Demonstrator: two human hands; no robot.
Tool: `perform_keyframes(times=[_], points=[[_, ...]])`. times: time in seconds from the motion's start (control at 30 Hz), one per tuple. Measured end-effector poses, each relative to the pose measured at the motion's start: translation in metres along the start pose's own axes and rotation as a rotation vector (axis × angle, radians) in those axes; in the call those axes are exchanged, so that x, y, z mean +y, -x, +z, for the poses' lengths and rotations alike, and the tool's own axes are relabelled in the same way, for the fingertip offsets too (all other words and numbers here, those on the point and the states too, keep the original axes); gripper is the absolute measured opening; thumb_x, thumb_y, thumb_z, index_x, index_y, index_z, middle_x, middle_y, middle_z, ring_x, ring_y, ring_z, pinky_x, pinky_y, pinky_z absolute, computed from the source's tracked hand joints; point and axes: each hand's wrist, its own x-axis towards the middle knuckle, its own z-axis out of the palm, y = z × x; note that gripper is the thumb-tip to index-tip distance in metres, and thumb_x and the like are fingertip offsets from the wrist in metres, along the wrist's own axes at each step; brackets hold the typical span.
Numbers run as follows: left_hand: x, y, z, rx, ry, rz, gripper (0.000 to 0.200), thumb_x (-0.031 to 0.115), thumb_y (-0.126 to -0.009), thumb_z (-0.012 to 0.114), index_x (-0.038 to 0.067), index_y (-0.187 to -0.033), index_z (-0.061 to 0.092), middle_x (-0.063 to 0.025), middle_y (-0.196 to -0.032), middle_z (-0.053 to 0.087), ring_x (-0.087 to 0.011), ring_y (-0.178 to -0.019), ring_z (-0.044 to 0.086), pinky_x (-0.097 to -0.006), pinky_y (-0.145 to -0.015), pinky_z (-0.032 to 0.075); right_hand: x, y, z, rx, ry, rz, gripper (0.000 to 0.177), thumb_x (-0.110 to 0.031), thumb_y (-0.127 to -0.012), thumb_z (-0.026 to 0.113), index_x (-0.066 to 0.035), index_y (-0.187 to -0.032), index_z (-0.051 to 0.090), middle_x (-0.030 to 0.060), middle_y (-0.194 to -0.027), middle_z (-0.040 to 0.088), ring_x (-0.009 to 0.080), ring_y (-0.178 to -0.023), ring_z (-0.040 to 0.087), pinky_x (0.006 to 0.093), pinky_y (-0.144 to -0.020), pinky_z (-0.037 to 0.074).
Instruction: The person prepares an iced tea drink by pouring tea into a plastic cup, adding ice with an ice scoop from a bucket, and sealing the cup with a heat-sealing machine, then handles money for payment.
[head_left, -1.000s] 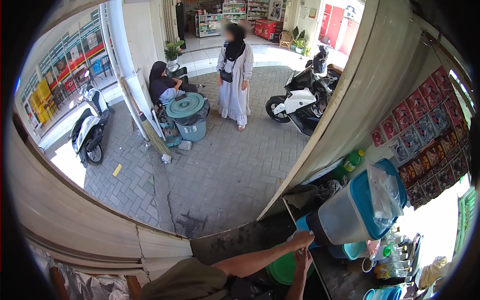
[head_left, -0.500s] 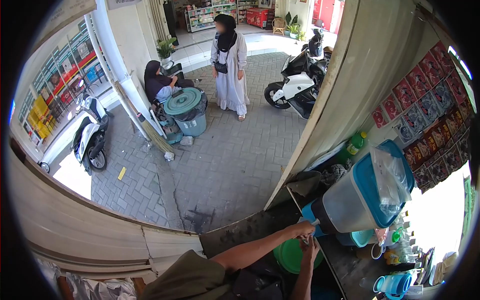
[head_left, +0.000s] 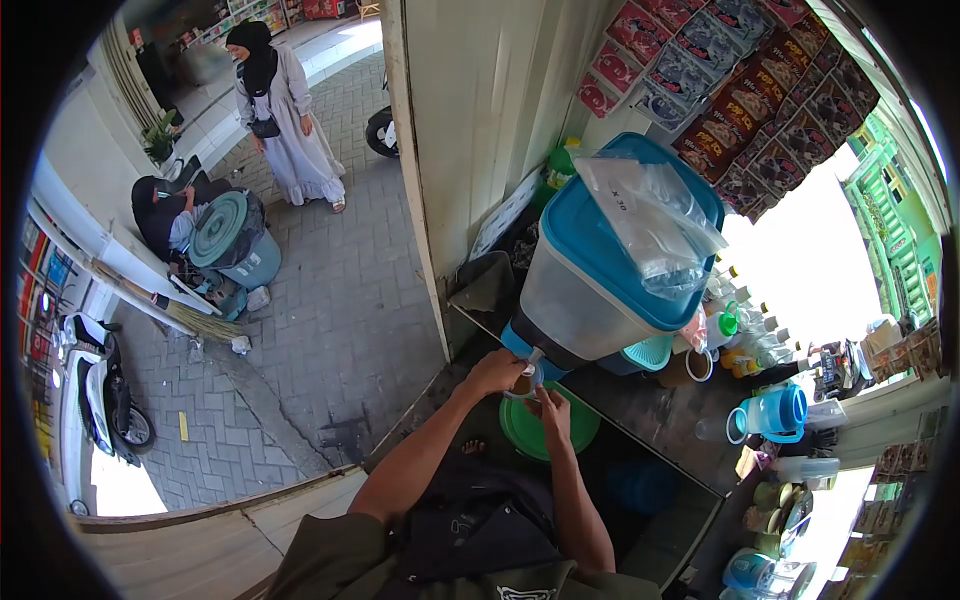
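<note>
My left hand (head_left: 497, 373) is closed at the near side of a small clear cup (head_left: 524, 381) with something brownish in it. From the right, the fingers of my right hand (head_left: 553, 410) pinch the same cup. It sits just under the pale spout (head_left: 537, 355) of a large translucent tub (head_left: 570, 285) with a blue lid (head_left: 640, 240). Clear plastic bags (head_left: 645, 215) lie on that lid. Below my hands is a green basin (head_left: 535, 435). My fingers partly hide the cup.
A dark counter (head_left: 650, 415) runs right, with a blue-lidded jug (head_left: 775, 412) and several bottles. Drink sachets (head_left: 745, 85) hang above. Outside are a standing person (head_left: 285, 120), a seated person (head_left: 165, 215), a lidded bin (head_left: 235, 245) and a scooter (head_left: 100, 385).
The view has swung right, so the tub and counter are nearer the middle and the street has shifted left. Both hands stay close together by the spout; the cup shows more plainly.
</note>
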Motion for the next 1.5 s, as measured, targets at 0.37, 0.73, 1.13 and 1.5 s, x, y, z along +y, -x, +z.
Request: perform_keyframes(times=[0.37, 0.73, 1.13, 1.5], points=[[0.008, -0.029, -0.031, -0.375, 0.192, -0.291, 0.035, 0.029, -0.081, 0.046, -0.001, -0.081, 0.065, -0.0235, -0.082, 0.064, -0.0389, -0.079, 0.063, -0.0428, -0.074, 0.049, 0.006, -0.012, 0.001, -0.032, -0.167, 0.008, 0.040, -0.037, -0.091, 0.053, 0.003, -0.095, 0.057, 0.0110, -0.087, 0.060, 0.0201, -0.078, 0.065, 0.0282, -0.066, 0.050], [0.027, -0.009, -0.032, -0.369, 1.116, -0.691, 0.027, 0.023, -0.089, 0.045, 0.001, -0.076, 0.054, -0.0087, -0.057, 0.055, -0.0143, -0.042, 0.052, -0.0262, -0.036, 0.036, -0.002, -0.001, 0.001, -0.013, -0.262, 0.018, 0.036, -0.031, -0.089, 0.054, 0.005, -0.086, 0.059, 0.0108, -0.084, 0.063, 0.0183, -0.077, 0.065, 0.0290, -0.068, 0.049], [0.043, -0.007, -0.034, -0.345, 1.645, -0.899, 0.028, 0.024, -0.089, 0.046, 0.015, -0.063, 0.040, 0.0031, -0.049, 0.037, -0.0055, -0.034, 0.026, -0.0226, -0.035, 0.020, -0.013, -0.008, -0.002, -0.010, -0.143, -0.005, 0.039, -0.034, -0.088, 0.055, 0.004, -0.089, 0.061, 0.0109, -0.086, 0.063, 0.0201, -0.086, 0.065, 0.0301, -0.072, 0.049], [0.045, -0.008, -0.038, -0.364, 1.646, -0.869, 0.031, 0.023, -0.089, 0.044, 0.019, -0.059, 0.036, 0.0072, -0.047, 0.031, -0.0046, -0.034, 0.026, -0.0219, -0.036, 0.018, -0.010, -0.027, -0.012, -0.034, 0.190, 0.000, 0.049, -0.043, -0.084, 0.057, 0.006, -0.088, 0.062, 0.0149, -0.085, 0.065, 0.0210, -0.083, 0.063, 0.0308, -0.073, 0.049]])
